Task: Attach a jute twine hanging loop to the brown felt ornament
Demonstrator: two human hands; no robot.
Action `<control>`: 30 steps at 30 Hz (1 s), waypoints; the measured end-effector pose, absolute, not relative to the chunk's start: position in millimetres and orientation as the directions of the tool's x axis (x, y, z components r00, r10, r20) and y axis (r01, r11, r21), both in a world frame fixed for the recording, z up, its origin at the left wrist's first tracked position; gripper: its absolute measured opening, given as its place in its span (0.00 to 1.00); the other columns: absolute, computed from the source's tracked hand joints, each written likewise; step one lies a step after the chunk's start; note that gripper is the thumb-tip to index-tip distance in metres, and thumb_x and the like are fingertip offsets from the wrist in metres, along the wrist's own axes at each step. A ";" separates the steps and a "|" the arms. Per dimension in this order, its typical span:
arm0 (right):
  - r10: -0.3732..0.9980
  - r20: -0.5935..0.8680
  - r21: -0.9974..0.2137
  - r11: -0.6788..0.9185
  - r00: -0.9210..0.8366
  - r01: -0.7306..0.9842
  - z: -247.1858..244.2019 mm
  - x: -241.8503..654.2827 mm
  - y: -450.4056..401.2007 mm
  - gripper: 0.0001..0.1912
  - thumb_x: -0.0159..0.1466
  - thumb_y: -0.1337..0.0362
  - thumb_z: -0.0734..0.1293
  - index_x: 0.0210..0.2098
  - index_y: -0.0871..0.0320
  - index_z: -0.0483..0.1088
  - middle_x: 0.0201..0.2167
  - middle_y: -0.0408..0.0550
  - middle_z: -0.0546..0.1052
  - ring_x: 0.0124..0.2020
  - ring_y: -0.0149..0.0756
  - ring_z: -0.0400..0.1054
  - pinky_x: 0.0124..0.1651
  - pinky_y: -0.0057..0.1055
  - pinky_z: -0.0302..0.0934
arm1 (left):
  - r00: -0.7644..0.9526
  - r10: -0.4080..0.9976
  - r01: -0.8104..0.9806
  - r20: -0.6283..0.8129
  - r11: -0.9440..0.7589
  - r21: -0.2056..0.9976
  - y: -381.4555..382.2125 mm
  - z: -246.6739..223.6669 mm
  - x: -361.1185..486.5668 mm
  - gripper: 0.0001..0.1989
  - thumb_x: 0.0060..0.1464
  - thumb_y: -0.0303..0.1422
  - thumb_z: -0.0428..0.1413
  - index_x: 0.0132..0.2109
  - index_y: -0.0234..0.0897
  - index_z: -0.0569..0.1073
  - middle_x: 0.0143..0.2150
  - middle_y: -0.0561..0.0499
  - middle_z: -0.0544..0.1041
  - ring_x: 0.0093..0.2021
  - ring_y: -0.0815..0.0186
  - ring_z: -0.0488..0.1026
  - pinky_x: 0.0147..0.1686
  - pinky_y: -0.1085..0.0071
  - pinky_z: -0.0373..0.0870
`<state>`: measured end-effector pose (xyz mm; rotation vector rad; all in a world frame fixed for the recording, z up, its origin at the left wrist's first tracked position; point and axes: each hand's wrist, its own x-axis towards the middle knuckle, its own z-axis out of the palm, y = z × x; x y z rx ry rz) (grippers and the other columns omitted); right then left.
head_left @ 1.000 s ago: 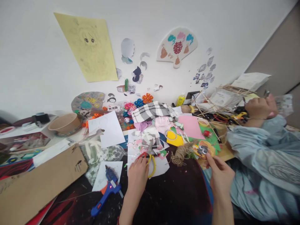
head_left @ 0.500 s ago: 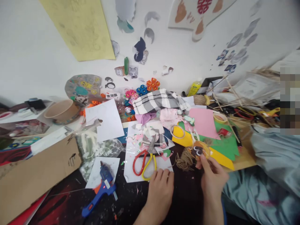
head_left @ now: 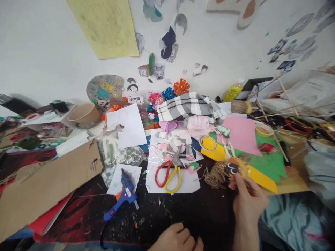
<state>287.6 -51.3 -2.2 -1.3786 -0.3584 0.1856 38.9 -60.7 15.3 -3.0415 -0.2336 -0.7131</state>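
Note:
In my right hand (head_left: 248, 197) is a small orange-brown animal-face craft piece (head_left: 240, 167) with big round eyes, pinched between thumb and fingers near a bundle of twine (head_left: 215, 175). My left hand (head_left: 179, 238) is at the bottom edge of the view over the dark tabletop, fingers curled in; nothing shows in it, though its underside is hidden. Beyond it, scissors (head_left: 171, 172) with one red and one yellow handle lie on white paper (head_left: 154, 184) with cut scraps. A blue glue gun (head_left: 121, 197), its small red light showing, lies partly on another white sheet (head_left: 138, 172).
Cardboard (head_left: 52, 186) covers the left side. Black-and-white checked cloth (head_left: 188, 106), pink paper (head_left: 239, 134), green sheet (head_left: 274, 160) and a tape roll (head_left: 264, 129) lie behind. Thin sticks (head_left: 285, 94) jut out at right. A brown bowl (head_left: 85, 115) stands back left.
My left hand has drawn back from beside the scissor handles toward the bottom edge. My right hand still holds the animal-face piece by the twine. The view has shifted left.

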 end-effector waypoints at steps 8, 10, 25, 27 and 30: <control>0.396 0.107 -0.985 0.166 0.912 0.044 -3.6 268.1 -52.4 0.15 0.52 0.57 0.79 0.31 0.61 0.77 0.19 0.42 0.75 0.19 0.30 0.66 0.25 0.30 0.60 | 0.636 0.676 0.620 0.372 -0.735 0.276 -36.6 14.1 88.0 0.09 0.61 0.25 0.53 0.48 0.36 0.72 0.38 0.48 0.78 0.37 0.60 0.74 0.38 0.62 0.69; 0.415 0.097 -0.990 0.137 0.905 0.043 -5.9 266.5 -54.2 0.16 0.53 0.56 0.78 0.32 0.61 0.77 0.21 0.43 0.77 0.20 0.32 0.67 0.26 0.30 0.60 | 0.567 0.758 0.700 0.322 -0.650 0.296 -22.2 14.9 110.3 0.09 0.61 0.30 0.57 0.48 0.35 0.71 0.40 0.46 0.77 0.41 0.56 0.74 0.39 0.59 0.70; 0.353 0.113 -0.991 0.108 0.929 0.079 -21.0 285.1 -59.0 0.19 0.52 0.54 0.79 0.34 0.63 0.79 0.27 0.46 0.80 0.26 0.34 0.70 0.30 0.31 0.65 | 0.383 0.897 0.567 0.222 -0.418 0.710 8.9 20.7 125.6 0.05 0.61 0.25 0.54 0.38 0.37 0.73 0.37 0.49 0.78 0.40 0.59 0.71 0.42 0.62 0.65; 0.352 0.109 -0.991 0.114 0.930 0.073 -21.8 284.7 -57.2 0.19 0.52 0.54 0.79 0.35 0.63 0.79 0.26 0.46 0.80 0.25 0.33 0.70 0.30 0.30 0.64 | 0.328 0.929 0.509 0.174 -0.329 0.795 12.3 24.1 123.1 0.04 0.61 0.26 0.54 0.38 0.37 0.73 0.35 0.50 0.78 0.36 0.62 0.72 0.38 0.65 0.65; 0.340 0.104 -0.989 0.133 0.934 0.062 -20.0 282.1 -55.8 0.18 0.52 0.55 0.79 0.35 0.62 0.79 0.26 0.45 0.80 0.25 0.32 0.69 0.30 0.30 0.63 | 0.276 0.957 0.390 0.089 -0.196 0.900 16.6 27.9 117.7 0.05 0.63 0.31 0.54 0.39 0.37 0.74 0.30 0.51 0.78 0.29 0.65 0.72 0.31 0.70 0.64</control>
